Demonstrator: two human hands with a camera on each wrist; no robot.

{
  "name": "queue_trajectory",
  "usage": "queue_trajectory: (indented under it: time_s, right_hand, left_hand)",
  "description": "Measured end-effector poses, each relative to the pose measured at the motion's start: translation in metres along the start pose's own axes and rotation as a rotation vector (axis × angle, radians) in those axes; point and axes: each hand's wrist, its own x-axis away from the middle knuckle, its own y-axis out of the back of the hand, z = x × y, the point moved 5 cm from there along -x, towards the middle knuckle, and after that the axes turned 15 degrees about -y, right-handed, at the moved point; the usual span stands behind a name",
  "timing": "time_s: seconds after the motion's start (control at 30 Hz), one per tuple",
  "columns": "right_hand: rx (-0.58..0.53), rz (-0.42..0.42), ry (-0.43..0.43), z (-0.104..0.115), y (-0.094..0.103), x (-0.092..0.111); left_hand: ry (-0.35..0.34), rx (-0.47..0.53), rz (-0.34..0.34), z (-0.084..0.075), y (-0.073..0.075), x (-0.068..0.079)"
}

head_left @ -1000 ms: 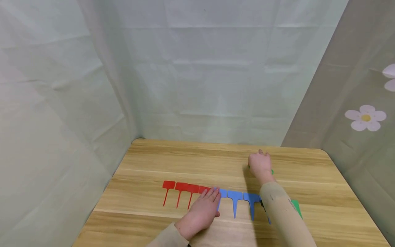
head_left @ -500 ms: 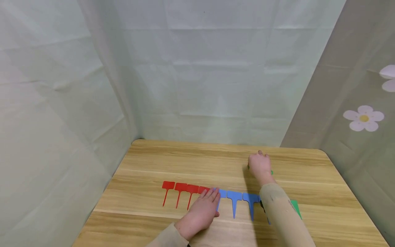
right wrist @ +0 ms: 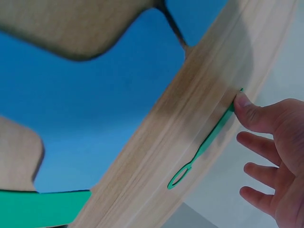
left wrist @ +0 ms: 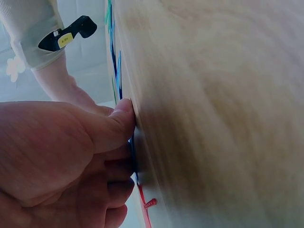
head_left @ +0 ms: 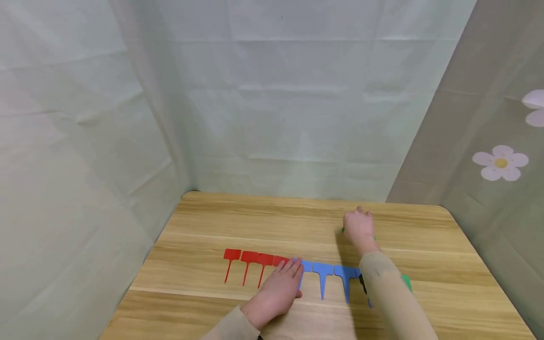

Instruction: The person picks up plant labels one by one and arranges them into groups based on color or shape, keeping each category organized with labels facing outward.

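Note:
T-shaped plant labels lie in a row: red labels (head_left: 265, 259) on the left, blue labels (head_left: 323, 269) towards the right. My left hand (head_left: 278, 290) rests with straight fingers on the row where red meets blue, partly covering labels there. Farther back, my right hand (head_left: 359, 229) is over a thin green strip (right wrist: 212, 135) with an oval loop at one end. The thumb is on the strip's plain end and seems to pinch it; the index finger is hidden. Below the right forearm, the blue label's stem shows, and a green label (head_left: 406, 282) peeks out beyond.
The wooden table (head_left: 191, 264) has rounded far corners. Pale hanging cloth (head_left: 276, 118) encloses it at the back and left, and cloth with printed flowers (head_left: 501, 163) hangs at the right. A black device (left wrist: 69, 37) is strapped at the right wrist.
The left hand stays put on the row. The right hand has shifted only very slightly, and the green ends showing beside it have moved a little.

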Motion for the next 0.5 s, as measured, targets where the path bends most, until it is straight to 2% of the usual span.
queue_trajectory:
  time_s: [0.5]
  right_hand:
    - [-0.046,0.083,-0.053,-0.0090,-0.0020,-0.0046]
  left_hand:
    - [-0.003,-0.006,-0.002,-0.0012,0.0027,-0.0003]
